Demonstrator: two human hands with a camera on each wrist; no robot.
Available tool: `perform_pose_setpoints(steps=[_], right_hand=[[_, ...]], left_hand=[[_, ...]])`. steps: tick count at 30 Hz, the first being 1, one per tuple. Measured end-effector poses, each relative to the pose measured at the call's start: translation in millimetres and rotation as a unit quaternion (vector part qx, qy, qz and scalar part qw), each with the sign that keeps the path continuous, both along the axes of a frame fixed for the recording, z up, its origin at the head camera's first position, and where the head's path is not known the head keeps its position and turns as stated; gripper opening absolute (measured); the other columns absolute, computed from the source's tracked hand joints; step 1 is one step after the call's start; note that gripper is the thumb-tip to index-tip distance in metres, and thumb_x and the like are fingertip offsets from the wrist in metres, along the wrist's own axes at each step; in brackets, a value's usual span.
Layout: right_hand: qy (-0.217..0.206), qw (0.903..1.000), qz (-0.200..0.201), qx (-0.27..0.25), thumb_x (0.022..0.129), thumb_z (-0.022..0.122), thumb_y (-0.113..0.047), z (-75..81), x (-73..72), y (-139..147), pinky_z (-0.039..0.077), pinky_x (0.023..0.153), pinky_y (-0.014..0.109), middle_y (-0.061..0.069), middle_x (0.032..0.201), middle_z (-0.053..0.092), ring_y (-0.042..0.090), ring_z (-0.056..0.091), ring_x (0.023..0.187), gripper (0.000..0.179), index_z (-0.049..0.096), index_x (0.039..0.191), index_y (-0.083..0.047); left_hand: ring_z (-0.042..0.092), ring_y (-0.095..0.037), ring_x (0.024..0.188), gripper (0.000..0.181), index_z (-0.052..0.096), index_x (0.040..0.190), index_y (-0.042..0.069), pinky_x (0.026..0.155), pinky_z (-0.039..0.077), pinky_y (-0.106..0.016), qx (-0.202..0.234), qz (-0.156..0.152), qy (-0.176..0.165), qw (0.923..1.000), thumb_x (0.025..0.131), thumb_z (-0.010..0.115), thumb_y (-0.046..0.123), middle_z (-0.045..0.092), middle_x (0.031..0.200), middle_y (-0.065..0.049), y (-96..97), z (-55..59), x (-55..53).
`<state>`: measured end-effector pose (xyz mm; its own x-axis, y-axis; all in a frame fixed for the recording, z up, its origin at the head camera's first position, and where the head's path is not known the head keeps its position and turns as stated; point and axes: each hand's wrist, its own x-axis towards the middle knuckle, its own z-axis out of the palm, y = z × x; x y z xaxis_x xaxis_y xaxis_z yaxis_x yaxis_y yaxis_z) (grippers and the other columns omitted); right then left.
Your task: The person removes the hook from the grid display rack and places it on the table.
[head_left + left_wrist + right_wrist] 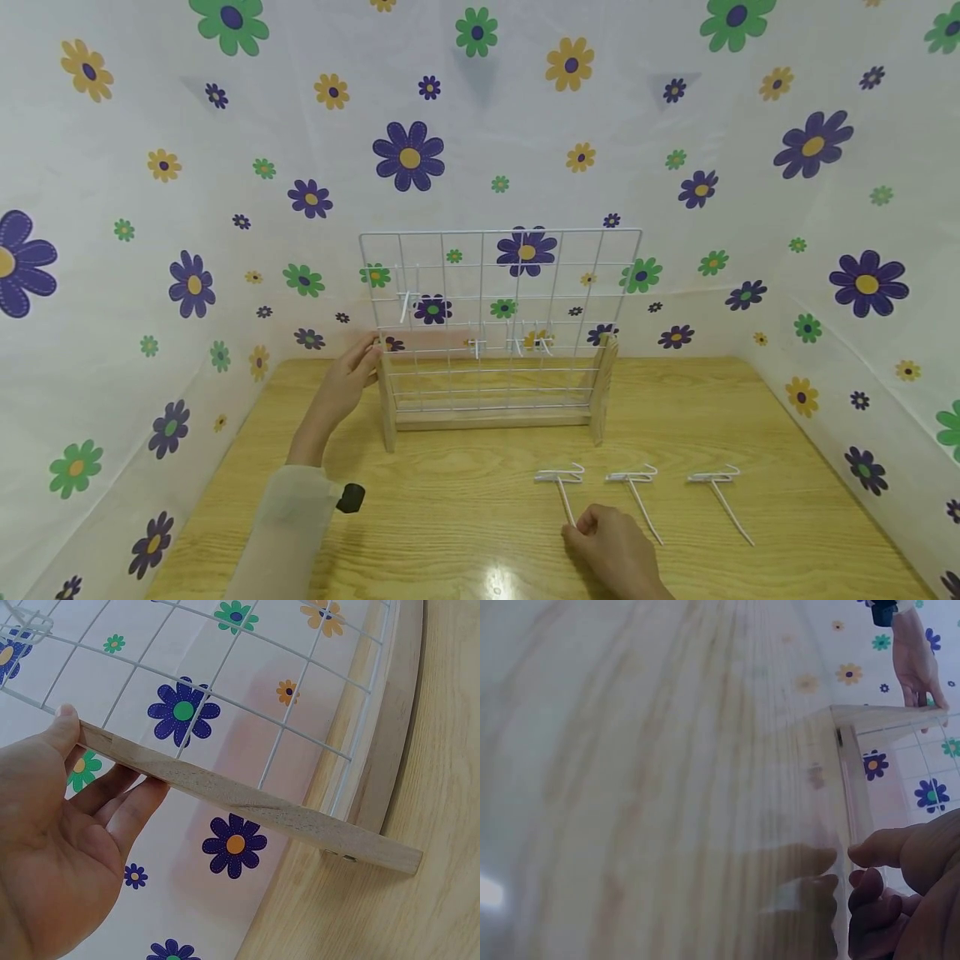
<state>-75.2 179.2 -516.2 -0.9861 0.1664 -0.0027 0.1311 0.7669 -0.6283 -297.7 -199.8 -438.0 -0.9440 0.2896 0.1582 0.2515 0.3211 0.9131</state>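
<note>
My left hand grips the upper end of the left wooden post of a white wire grid rack, thumb on one side and fingers on the other. The rack stands upright on the wooden table. Lower right, my right hand pinches the near end of the prong of a white wire display hook, the leftmost in a row of three on the table. In the right wrist view the curled fingers are low over the tabletop, and the hook is hidden there.
Two more white hooks lie to the right. On the grid hang one hook at upper left and three lower down, one of them a hook near the middle. Flowered white sheeting encloses the wooden table.
</note>
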Motion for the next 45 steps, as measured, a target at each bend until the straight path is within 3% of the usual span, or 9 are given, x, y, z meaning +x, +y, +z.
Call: perform_pose_setpoints(steps=[15,34,37,40,45], right_hand=[[0.020,0.9989,0.009,0.040,0.085,0.082,-0.029,-1.3,-1.3,0.0,0.038,0.044,0.027,-0.009,0.061,0.054,0.009,0.045,0.053,0.029,0.061,0.069,-0.018],[0.008,0.9994,0.018,0.029,0.086,0.080,-0.029,-0.1,-0.9,1.2,0.040,0.044,0.027,-0.009,0.062,0.056,0.010,0.047,0.054,0.026,0.063,0.072,-0.016],[0.011,0.9997,0.012,0.020,0.085,0.080,-0.029,2.6,-1.2,1.3,0.042,0.047,0.028,-0.009,0.064,0.056,0.010,0.049,0.056,0.023,0.064,0.073,-0.018],[0.023,0.9996,0.008,0.016,0.084,0.079,-0.027,7.1,-3.5,0.5,0.042,0.047,0.027,-0.011,0.064,0.056,0.008,0.049,0.056,0.020,0.065,0.074,-0.019],[0.061,0.9976,0.032,0.002,0.088,0.080,-0.019,19.7,-11.6,-2.2,0.036,0.038,0.018,-0.011,0.061,0.055,0.004,0.042,0.046,0.016,0.068,0.078,-0.014]], left_hand=[[0.043,-0.045,0.142,0.066,0.026,0.165,0.011,0.111,0.046,-0.048,0.004,-0.005,0.005,1.0000,0.111,0.040,0.048,0.025,0.167,-0.019,-0.7,-0.2,-2.4],[0.042,-0.046,0.142,0.062,0.026,0.165,0.013,0.111,0.046,-0.049,0.001,-0.001,0.000,1.0000,0.112,0.040,0.043,0.024,0.168,-0.018,-0.3,0.5,-1.0],[0.041,-0.047,0.142,0.059,0.025,0.165,0.010,0.112,0.045,-0.050,0.004,-0.002,-0.008,1.0000,0.114,0.038,0.036,0.023,0.168,-0.020,1.5,5.3,1.4],[0.040,-0.049,0.142,0.056,0.026,0.164,0.005,0.112,0.044,-0.051,0.003,-0.007,-0.016,0.9998,0.115,0.038,0.029,0.023,0.167,-0.024,4.6,18.4,10.4],[0.041,-0.050,0.141,0.056,0.024,0.164,0.002,0.113,0.043,-0.053,-0.005,-0.012,-0.022,0.9997,0.115,0.037,0.027,0.021,0.166,-0.026,7.6,34.4,24.0]])
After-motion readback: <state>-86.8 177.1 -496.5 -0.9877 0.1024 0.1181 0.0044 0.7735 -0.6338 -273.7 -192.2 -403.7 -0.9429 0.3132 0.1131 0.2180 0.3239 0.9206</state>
